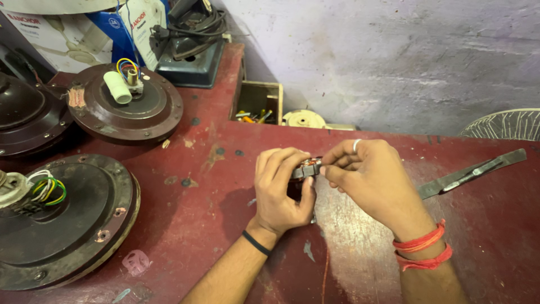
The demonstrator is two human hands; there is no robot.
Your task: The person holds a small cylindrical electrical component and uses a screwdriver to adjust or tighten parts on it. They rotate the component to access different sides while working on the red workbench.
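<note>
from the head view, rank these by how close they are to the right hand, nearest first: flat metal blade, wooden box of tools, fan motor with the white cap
Measured from the right hand:
1. Flat metal blade, on the table just to the hand's right.
2. Wooden box of tools, up and to the left, at the table's back edge.
3. Fan motor with the white cap, far left, beyond the box.

Small copper-wound part (308, 167) between hands

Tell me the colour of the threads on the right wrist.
Red-orange threads, wound around the right wrist; the head view shows them clearly.
</note>
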